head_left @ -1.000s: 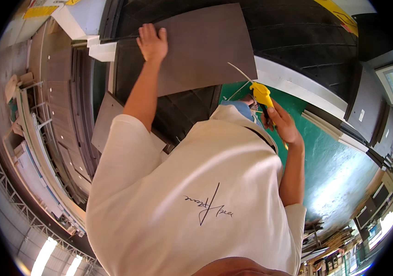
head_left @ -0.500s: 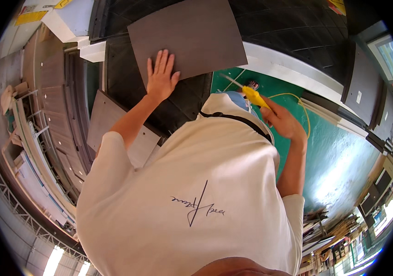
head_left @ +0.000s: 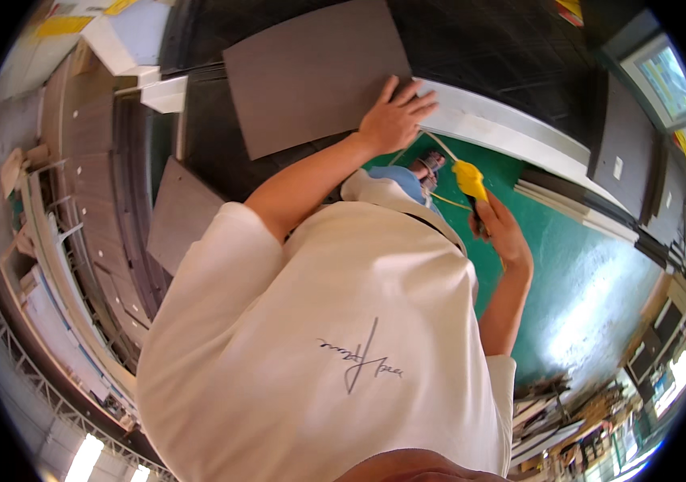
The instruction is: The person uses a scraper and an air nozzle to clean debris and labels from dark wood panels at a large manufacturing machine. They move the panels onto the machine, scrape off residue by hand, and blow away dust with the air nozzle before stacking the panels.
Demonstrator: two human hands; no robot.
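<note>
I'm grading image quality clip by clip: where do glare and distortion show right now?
Head view: white glare on the green floor; head view, lower left: bright roof strips look blown out; head view, top: fisheye curves the brown board along its upper edge.

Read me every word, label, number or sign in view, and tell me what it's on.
White shirt: dark script on the chest; I won't copy its wording.
White label on the dark panel at right: too small to read.
Yellow tool in the right hand: no readable text.
Brown board by the left hand: none visible.
</note>
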